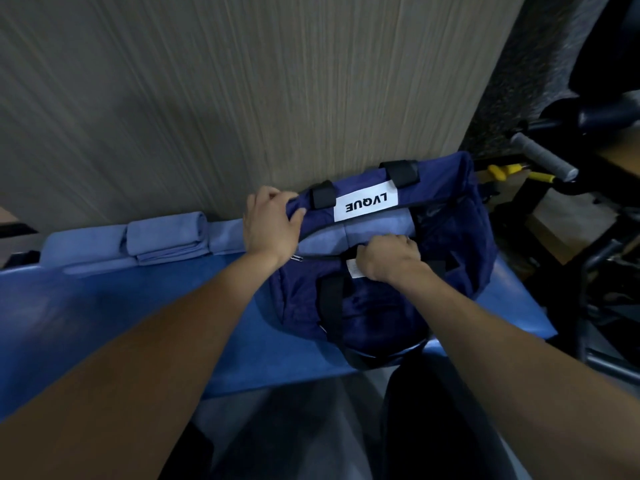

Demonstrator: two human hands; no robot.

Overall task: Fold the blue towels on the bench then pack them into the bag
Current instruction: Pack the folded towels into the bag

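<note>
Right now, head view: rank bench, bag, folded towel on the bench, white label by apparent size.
1. bench
2. bag
3. folded towel
4. white label
The bench is nearer the camera and partly covered, but it is plainly the largest.

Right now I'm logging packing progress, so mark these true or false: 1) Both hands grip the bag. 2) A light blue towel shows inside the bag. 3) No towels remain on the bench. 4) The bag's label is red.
1) True: the left hand and right hand grip the bag at its opening.
2) True: a towel in the bag is visible.
3) False: folded towels lie on the bench.
4) False: the label is white.
</note>
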